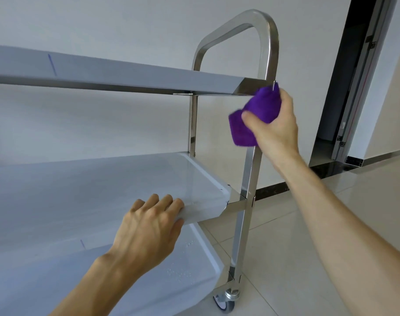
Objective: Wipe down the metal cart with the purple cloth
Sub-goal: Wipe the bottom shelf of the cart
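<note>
I observe the right hand [273, 131] wrapped around the purple cloth [254, 115], fingers and thumb clamped on it, with the cloth bunched around the near upright post [249, 179] of the metal cart [268, 42] just below the corner of the top shelf [126, 74]. The cloth touches both the post and the underside of that shelf corner; a loose fold hangs left of the thumb. My left hand [148, 226] grips the front rim of the middle shelf [201, 183], fingers curled over the edge side by side, thumb beneath the lip. Droplets of water show on the bottom shelf [194, 258] near its right end. A caster wheel [226, 299] stands on the tiled floor [297, 247] under the post. A blue pen mark is visible on the top shelf's face. A dark door frame [353, 87] stands to the right.
</note>
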A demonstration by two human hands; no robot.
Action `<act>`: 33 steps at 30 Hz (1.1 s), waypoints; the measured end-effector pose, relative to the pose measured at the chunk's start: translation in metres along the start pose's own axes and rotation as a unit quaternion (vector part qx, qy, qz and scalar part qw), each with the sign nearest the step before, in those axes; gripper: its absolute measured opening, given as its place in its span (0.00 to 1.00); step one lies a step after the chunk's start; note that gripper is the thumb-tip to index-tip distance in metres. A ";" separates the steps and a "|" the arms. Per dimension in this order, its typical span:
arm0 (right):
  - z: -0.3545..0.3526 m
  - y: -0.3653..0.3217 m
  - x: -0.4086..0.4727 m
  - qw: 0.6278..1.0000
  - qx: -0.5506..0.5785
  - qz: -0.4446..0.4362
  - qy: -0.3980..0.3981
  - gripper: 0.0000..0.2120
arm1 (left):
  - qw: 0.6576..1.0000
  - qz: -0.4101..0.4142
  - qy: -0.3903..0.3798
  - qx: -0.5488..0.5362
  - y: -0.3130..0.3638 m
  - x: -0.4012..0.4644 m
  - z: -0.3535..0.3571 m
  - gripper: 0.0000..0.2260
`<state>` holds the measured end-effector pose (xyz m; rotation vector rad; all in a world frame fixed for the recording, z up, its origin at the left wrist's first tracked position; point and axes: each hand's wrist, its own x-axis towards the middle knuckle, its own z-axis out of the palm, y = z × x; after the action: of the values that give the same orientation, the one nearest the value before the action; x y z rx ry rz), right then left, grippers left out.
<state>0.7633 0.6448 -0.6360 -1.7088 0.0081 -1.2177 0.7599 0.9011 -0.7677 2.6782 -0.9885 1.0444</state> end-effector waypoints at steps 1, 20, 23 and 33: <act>0.000 0.012 -0.010 1.000 -0.016 0.003 -0.007 0.34 | 1.000 -0.002 -0.001 -0.005 -0.001 0.000 0.000 0.05; -0.006 0.031 -0.022 0.994 -0.043 0.083 -0.058 0.24 | 0.999 -0.025 -0.048 0.001 0.013 0.003 0.006 0.16; -0.022 0.068 -0.062 0.986 -0.021 0.122 -0.116 0.18 | 0.999 -0.014 -0.039 -0.006 0.024 0.005 0.012 0.17; -0.021 0.156 -0.154 0.979 0.083 0.155 -0.102 0.29 | 0.999 0.016 0.002 0.051 0.049 0.001 0.044 0.26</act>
<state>0.7493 0.6294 -0.8557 -1.6073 0.0465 -0.7888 0.7556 0.8483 -0.8072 2.7480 -1.0064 1.1358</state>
